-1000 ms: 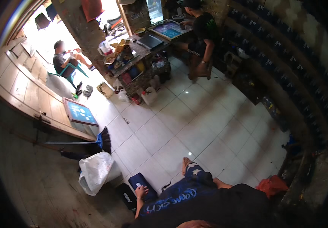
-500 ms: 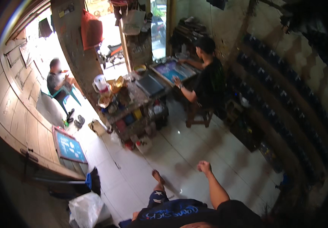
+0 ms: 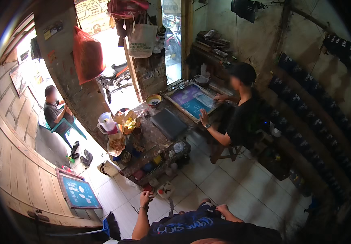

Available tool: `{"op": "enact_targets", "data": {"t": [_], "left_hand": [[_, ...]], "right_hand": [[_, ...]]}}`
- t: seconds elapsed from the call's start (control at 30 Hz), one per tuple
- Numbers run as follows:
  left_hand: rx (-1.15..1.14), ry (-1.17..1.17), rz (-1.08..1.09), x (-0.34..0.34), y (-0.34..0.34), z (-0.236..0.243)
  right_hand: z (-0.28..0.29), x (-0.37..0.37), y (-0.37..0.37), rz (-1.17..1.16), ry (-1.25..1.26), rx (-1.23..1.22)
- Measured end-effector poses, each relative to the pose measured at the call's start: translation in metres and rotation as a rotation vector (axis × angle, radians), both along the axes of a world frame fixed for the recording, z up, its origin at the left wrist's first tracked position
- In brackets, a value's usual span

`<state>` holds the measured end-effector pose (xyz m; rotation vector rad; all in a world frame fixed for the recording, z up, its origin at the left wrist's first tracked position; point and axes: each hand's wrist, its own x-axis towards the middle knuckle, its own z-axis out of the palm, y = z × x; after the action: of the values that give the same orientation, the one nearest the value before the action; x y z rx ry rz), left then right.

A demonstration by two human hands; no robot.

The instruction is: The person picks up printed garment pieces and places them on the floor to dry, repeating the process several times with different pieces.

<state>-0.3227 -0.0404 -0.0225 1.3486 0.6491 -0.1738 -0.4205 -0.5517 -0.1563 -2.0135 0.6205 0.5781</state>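
Note:
My left hand [image 3: 146, 197] is raised at my left side over the tiled floor, fingers loosely bent and apart, holding nothing visible; a small red container [image 3: 148, 188] stands just beyond it. My right hand [image 3: 222, 209] is curled closed beside my dark printed shirt [image 3: 183, 227]; whatever it may hold is too small to make out. Ahead, a low cluttered workbench [image 3: 137, 112] carries a white jug [image 3: 105, 121], bowls, a dark flat pad [image 3: 168, 123] and a framed printing screen [image 3: 191, 99]. A co-worker [image 3: 238, 122] on a wooden stool has both hands at the screen.
A second person [image 3: 53, 114] sits on a green chair in the left doorway, sandals below. A blue board [image 3: 77, 190] leans by wooden planks, near a broom [image 3: 110, 225]. Red [image 3: 89, 57] and white bags hang above. Dark printed pieces [image 3: 301, 130] line the right side in rows.
My view has lifted and moved toward the workbench. My left hand has come up forward; my right arm, extended half a second ago, is drawn back. The co-worker's lowered arm has risen to the screen.

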Motion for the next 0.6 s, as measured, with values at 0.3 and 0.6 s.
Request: {"op": "enact_targets", "data": {"t": [0.3, 0.6], "left_hand": [[0.066, 0.208, -0.082, 0.096, 0.001, -0.012], [-0.028, 0.765, 0.211, 0.046, 0.006, -0.039]], "right_hand": [[0.024, 0.257, 0.080, 0.045, 0.246, 0.205], [0.030, 0.479, 0.097, 0.181, 0.251, 0.406]]}}
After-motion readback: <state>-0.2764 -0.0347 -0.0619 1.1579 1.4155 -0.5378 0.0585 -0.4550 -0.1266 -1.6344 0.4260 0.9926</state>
